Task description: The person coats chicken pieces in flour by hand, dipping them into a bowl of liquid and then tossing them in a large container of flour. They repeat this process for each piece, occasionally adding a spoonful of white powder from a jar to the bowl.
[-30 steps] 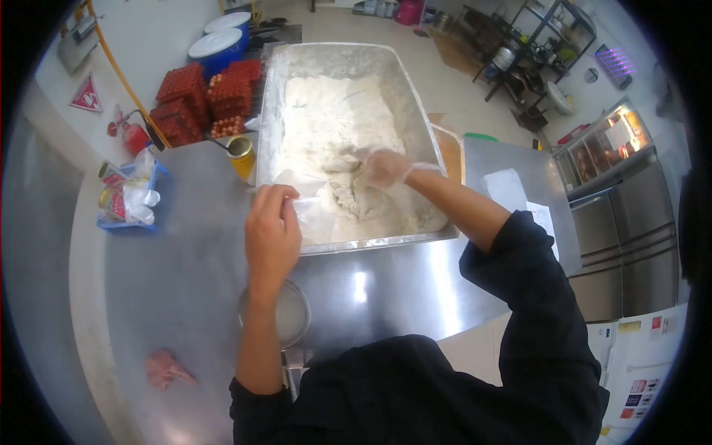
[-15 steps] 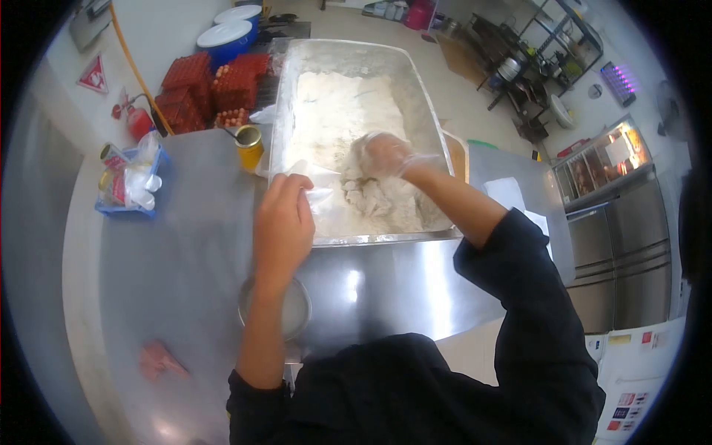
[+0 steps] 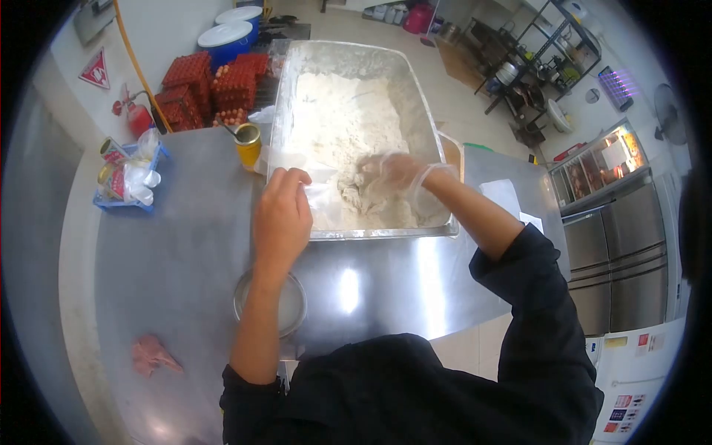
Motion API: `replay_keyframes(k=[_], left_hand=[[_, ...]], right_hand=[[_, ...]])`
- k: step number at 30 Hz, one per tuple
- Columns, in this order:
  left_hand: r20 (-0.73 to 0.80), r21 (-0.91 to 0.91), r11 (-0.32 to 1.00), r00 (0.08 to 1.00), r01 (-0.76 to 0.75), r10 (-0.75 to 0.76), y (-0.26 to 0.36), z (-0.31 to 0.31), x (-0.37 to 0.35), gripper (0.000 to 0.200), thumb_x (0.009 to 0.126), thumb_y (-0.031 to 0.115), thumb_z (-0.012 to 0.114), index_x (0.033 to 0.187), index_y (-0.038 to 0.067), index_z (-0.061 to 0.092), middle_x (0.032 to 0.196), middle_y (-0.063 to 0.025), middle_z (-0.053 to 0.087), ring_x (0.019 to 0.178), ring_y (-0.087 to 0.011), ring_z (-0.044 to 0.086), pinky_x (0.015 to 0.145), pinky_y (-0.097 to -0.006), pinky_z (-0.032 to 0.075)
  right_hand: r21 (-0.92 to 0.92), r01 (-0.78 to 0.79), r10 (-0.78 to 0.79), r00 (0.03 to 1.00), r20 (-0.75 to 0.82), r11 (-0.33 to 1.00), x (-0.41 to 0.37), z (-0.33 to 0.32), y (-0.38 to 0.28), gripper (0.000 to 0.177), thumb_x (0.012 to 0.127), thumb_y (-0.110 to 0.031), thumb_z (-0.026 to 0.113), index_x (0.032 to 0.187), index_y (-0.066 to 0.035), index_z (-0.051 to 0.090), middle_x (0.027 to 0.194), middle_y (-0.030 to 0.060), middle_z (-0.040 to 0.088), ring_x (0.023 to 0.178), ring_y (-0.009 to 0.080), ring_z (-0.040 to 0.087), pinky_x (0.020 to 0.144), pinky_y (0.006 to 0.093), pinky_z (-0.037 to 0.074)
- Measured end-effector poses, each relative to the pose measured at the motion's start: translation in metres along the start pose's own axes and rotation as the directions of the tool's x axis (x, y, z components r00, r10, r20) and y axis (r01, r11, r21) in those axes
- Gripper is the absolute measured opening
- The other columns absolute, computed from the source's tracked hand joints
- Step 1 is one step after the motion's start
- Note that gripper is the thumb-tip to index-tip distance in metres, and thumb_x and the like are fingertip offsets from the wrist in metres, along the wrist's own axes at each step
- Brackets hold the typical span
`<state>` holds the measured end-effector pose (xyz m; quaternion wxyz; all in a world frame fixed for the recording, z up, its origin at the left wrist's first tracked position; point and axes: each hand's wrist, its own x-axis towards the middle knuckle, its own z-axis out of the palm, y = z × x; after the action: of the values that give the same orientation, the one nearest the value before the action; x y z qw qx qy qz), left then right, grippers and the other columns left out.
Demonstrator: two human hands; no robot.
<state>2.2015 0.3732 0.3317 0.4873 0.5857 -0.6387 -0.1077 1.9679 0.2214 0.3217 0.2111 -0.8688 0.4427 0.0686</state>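
A large metal tub (image 3: 426, 111) holds pale flour (image 3: 337, 107), with lumpy clumps near its front. My right hand (image 3: 398, 172), in a clear loose plastic glove, is down in the flour beside the clumps. Its fingers are blurred and partly covered, so what they grip, if anything, is hidden. My left hand (image 3: 284, 208) is bare and curled at the tub's left front rim, closed on a whitish translucent sheet (image 3: 320, 194) that hangs over the flour.
A round metal bowl (image 3: 293, 304) sits below my left forearm. A pink crumpled piece (image 3: 153, 354) lies on the steel table (image 3: 185, 274). A yellow jar (image 3: 248, 146) and a blue basket (image 3: 126, 202) stand left. White papers (image 3: 502, 196) lie right.
My right hand has moved slightly down and right in the flour, and the clumps there have shifted. The glove cuff now stands out round the wrist. My left hand stays at the rim.
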Motion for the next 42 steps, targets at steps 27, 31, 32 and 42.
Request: replay_keyframes(k=[27, 31, 32, 42], left_hand=[[0.026, 0.078, 0.995, 0.998, 0.055, -0.057, 0.003, 0.001, -0.002, 0.011, 0.092, 0.003, 0.054, 0.098, 0.009, 0.06, 0.096, -0.0111, 0.06, 0.088, -0.0365, 0.062, 0.073, -0.0478, 0.049], [0.016, 0.064, 0.998, 1.0, 0.025, -0.026, 0.0, -0.002, -0.003, 0.011, 0.092, 0.003, 0.054, 0.098, 0.009, 0.06, 0.096, -0.0108, 0.06, 0.088, -0.0361, 0.062, 0.073, -0.0476, 0.049], [0.017, 0.063, 0.998, 1.0, 0.023, -0.024, 0.0, -0.003, -0.003, 0.011, 0.092, 0.003, 0.054, 0.098, 0.009, 0.06, 0.096, -0.0108, 0.06, 0.088, -0.0361, 0.062, 0.073, -0.0475, 0.049], [0.025, 0.04, 0.999, 1.0, 0.0, -0.001, -0.001, -0.002, -0.002, 0.01, 0.09, 0.001, 0.054, 0.097, 0.006, 0.06, 0.093, -0.0132, 0.06, 0.087, -0.0371, 0.061, 0.074, -0.0469, 0.048]], right_hand=[[-0.314, 0.027, -0.044, 0.998, -0.047, 0.949, 0.011, 0.04, -0.032, 0.037, 0.082, -0.019, 0.062, 0.118, -0.01, 0.069, 0.102, 0.0239, 0.068, 0.097, 0.0361, 0.064, 0.088, 0.0402, 0.053], [-0.178, 0.026, -0.057, 0.984, -0.168, 0.984, 0.008, 0.034, -0.024, 0.027, 0.084, -0.02, 0.062, 0.106, -0.006, 0.071, 0.096, 0.0201, 0.07, 0.09, 0.0325, 0.067, 0.084, 0.0413, 0.054], [-0.125, -0.003, -0.024, 0.976, -0.217, 0.992, -0.002, 0.021, -0.035, 0.025, 0.085, -0.022, 0.063, 0.102, -0.004, 0.071, 0.092, 0.0186, 0.071, 0.086, 0.0313, 0.068, 0.082, 0.0416, 0.054], [0.25, -0.059, 0.057, 0.998, 0.014, 0.966, -0.027, -0.048, -0.01, 0.026, 0.096, -0.007, 0.056, 0.12, -0.002, 0.065, 0.12, 0.0146, 0.067, 0.097, 0.0201, 0.07, 0.103, 0.0299, 0.051]])
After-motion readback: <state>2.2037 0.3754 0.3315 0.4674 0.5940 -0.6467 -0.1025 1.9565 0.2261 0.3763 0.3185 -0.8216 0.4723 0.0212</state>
